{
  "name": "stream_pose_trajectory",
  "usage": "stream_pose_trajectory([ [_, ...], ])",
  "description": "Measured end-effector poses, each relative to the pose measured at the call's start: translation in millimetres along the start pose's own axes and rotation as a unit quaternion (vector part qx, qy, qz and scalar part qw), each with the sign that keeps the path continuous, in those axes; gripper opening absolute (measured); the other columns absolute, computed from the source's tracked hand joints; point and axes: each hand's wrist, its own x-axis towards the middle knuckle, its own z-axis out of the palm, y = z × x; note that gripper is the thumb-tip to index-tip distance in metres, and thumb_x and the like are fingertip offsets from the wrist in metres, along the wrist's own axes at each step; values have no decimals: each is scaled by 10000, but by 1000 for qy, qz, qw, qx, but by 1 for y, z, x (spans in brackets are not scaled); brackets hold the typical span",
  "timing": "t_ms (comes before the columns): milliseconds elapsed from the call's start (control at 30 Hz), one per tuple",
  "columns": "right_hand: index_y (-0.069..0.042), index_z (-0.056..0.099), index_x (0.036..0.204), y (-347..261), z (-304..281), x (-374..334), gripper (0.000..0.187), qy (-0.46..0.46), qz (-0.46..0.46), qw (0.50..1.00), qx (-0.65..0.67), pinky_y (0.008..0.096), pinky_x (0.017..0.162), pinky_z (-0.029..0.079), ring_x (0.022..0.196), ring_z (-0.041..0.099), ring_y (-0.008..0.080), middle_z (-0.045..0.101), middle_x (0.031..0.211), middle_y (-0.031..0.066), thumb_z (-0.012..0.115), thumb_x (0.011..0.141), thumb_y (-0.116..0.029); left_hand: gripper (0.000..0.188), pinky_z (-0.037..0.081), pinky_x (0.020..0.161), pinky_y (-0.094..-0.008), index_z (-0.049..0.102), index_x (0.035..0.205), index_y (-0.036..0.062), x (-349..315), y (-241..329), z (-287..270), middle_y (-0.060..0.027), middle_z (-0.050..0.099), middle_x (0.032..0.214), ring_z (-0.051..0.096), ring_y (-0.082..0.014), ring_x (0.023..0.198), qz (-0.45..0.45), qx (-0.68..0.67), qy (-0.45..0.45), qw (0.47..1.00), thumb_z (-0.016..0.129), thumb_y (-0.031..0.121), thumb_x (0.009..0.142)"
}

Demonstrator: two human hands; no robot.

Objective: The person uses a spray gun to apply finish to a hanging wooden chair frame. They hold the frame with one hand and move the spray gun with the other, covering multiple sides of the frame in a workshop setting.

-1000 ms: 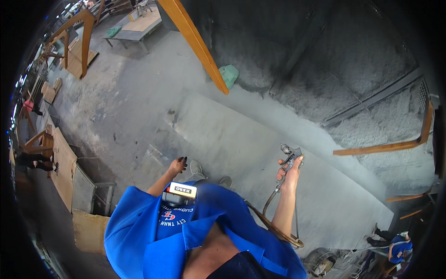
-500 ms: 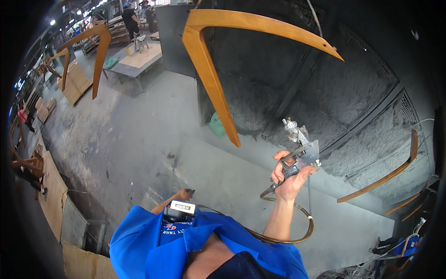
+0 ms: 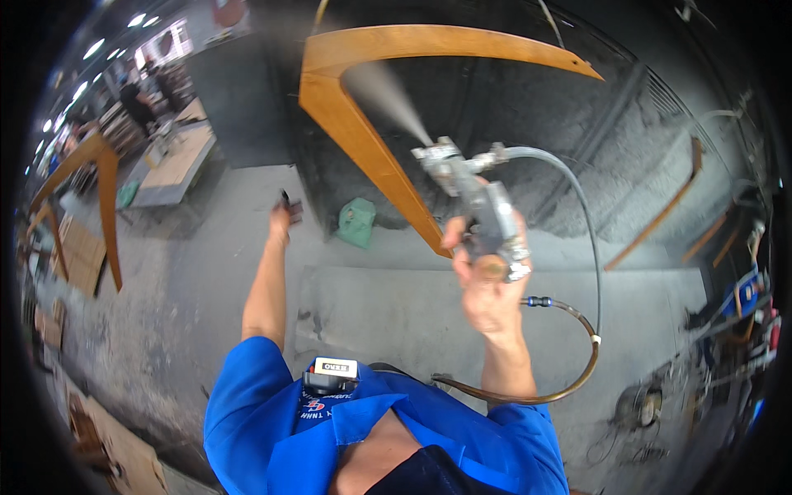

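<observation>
My right hand is wrapped round the grip of a metal spray gun. A white mist leaves its nozzle towards the inner corner of an angled wooden frame piece. That brown piece hangs in front of me, its lower leg ending just beside my right hand. A grey hose and a brown hose loop to the right of the gun. Stretched forward on the left, my left hand is apart from the hanging piece. Its dark fingers look spread, with nothing discernible in them.
Behind the piece stands a dark, dusty booth wall, with a green bag at its foot. Similar wooden pieces hang at left, and curved strips at right. A table and people are farther back left.
The spray gun has swung up and left towards the wooden piece, and mist now comes out. My left hand has reached forward and left from near my chest. The view has turned left-to-right slightly.
</observation>
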Motion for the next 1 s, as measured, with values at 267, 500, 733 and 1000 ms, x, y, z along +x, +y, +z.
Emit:
stream_pose_trajectory([
  [267, 18, 480, 1042, -55, -94, -52, 819, 287, -11, 951, -113, 209, 380, 328, 472, 421, 53, 614, 861, 106, 400, 927, -789, 369, 587, 797, -377, 565, 1319, 25, 65, 197, 110, -107, 695, 1095, 675, -217, 947, 159, -212, -58, 963, 472, 297, 1088],
  [500, 55, 525, 1085, -71, -134, -88, 864, 426, -24, 891, -154, 219, 363, 330, 464, 397, 46, 607, 886, 82, 348, 949, -780, 324, 592, 779, -352, 585, 1296, -15, 55, 229, 118, -73, 681, 1023, 681, -183, 885, 207, -155, -40, 965, 517, 215, 1078],
  [733, -13, 549, 1347, -31, -59, -69, 869, 79, 55, 995, 36, 178, 478, 370, 547, 484, 29, 660, 867, 64, 534, 893, -754, 325, 611, 748, -329, 618, 1191, -20, 15, 231, 105, -105, 703, 1014, 698, -199, 864, 205, -126, -79, 967, 506, 265, 1084],
  [1000, 50, 525, 1263, -5, -90, -36, 892, 84, 42, 995, 31, 200, 429, 369, 512, 481, 53, 641, 879, 92, 439, 919, -769, 375, 627, 791, -351, 600, 1281, -71, -14, 245, 100, -139, 704, 1083, 706, -213, 911, 194, -62, -108, 973, 542, 231, 1067],
])
